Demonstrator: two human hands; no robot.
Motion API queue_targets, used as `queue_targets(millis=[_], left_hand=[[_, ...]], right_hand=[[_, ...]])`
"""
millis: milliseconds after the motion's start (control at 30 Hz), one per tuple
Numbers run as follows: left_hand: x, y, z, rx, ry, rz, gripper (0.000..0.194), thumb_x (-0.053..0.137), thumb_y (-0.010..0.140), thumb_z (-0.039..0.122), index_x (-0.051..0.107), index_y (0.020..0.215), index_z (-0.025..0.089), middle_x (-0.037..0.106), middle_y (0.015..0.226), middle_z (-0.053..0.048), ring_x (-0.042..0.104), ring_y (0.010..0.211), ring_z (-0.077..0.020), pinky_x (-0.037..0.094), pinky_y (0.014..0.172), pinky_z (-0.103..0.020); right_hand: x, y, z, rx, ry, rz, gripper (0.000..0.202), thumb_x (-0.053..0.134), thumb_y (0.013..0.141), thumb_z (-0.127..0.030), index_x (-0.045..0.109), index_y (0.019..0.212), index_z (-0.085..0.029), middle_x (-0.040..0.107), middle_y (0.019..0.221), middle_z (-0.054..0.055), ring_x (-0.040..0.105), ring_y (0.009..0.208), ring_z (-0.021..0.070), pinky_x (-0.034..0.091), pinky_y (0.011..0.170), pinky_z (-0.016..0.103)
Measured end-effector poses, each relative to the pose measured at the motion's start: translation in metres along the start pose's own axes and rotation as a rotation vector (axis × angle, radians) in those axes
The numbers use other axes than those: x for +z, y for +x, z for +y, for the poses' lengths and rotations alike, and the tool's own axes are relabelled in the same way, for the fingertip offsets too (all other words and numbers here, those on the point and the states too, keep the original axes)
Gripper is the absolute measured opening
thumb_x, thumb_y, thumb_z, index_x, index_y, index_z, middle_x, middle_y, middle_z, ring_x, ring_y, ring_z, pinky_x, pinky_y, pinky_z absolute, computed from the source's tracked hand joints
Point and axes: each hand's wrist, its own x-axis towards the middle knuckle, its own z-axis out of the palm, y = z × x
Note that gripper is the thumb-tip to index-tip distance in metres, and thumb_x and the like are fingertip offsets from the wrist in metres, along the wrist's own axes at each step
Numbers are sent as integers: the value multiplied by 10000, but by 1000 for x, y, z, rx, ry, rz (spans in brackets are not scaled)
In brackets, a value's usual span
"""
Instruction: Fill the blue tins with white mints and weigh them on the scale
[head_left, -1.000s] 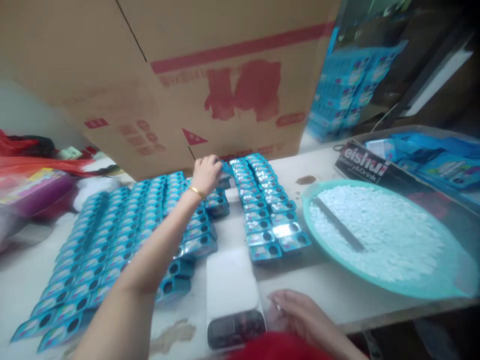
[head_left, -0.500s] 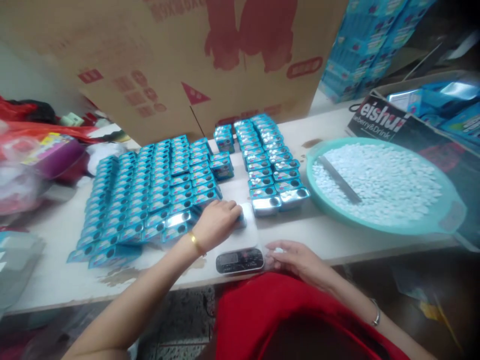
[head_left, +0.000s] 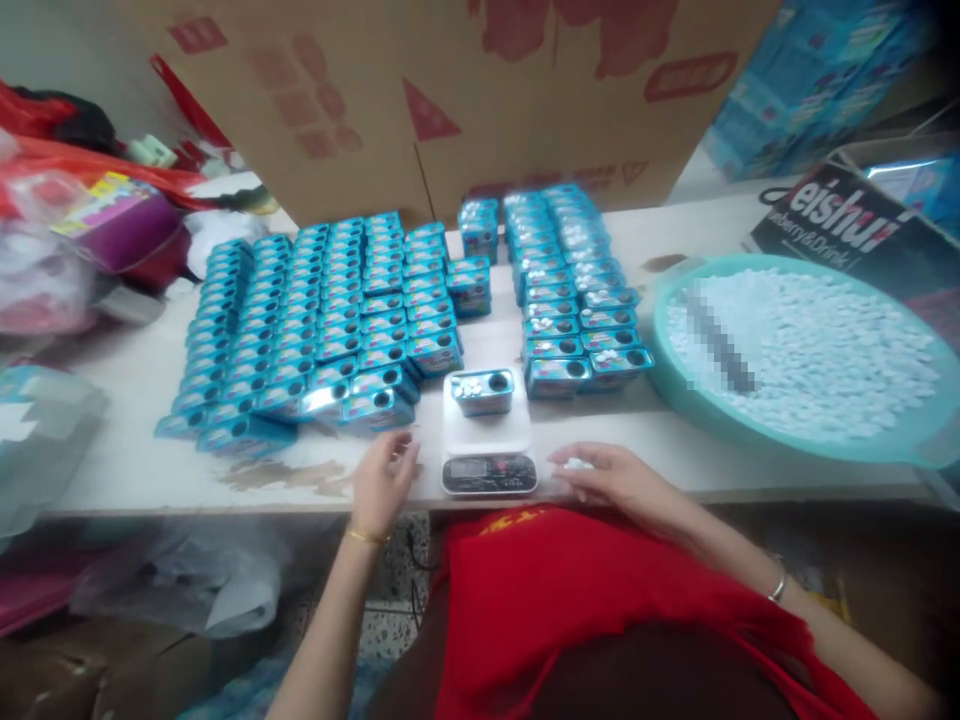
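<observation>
A blue tin [head_left: 484, 402] with a round dark hole and several white tablets on its top stands on a small white kitchen scale [head_left: 489, 436]. To the left of the scale, my left hand [head_left: 381, 482] hovers by the table edge, its fingers loosely curled and apart, with nothing in them. My right hand [head_left: 619, 475] rests on the table right of the scale. Its fingers and thumb hold a few white tablets [head_left: 577, 464]. Whatever lies deeper in that palm is hidden.
Rows of blue tins [head_left: 300, 320] fill the table's left; two more rows [head_left: 555, 310] stand behind the scale's right side. At the right sits a green basin [head_left: 664, 375] of white tablets with a pixelated strip across it. A large cardboard box [head_left: 360, 130] closes the back.
My left hand has let go of the tin on the scale and drawn back to the left. The right hand keeps its place beside the scale. The camera view has shifted.
</observation>
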Motion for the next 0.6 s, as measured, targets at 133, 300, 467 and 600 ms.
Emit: queue_targets(millis=[133, 300, 467, 600], left_hand=[[28, -21, -30, -75, -38, 89, 209, 502, 883, 331, 569, 968, 153, 617, 887, -67, 601, 797, -168, 503, 715, -303], [39, -22, -36, -91, -76, 181, 198, 504, 883, 315, 567, 973, 150, 594, 872, -65, 589, 788, -169, 504, 699, -305], [25, -16, -15, -32, -124, 274, 195, 500, 893, 268, 559, 1042, 157, 601, 917, -65, 572, 813, -155, 488, 723, -295], [5, 5, 21, 156, -184, 309, 225, 529, 881, 204, 560, 1103, 181, 607, 960, -65, 560, 818, -146, 472, 704, -281]], right_hand=[[5, 4, -40, -163, -216, -3, 284, 668, 724, -355, 652, 906, -138, 635, 638, 14, 522, 569, 109, 409, 579, 265], [16, 15, -88, -316, -386, -30, 204, 625, 746, -274, 653, 897, -140, 616, 604, 0, 524, 553, 108, 419, 555, 254], [29, 29, -115, -307, -422, -41, 166, 632, 737, -208, 654, 886, -137, 615, 574, -6, 544, 545, 105, 425, 551, 237], [34, 36, -122, -273, -366, -50, 148, 654, 730, -193, 654, 865, -133, 605, 557, -13, 528, 532, 88, 403, 536, 217]])
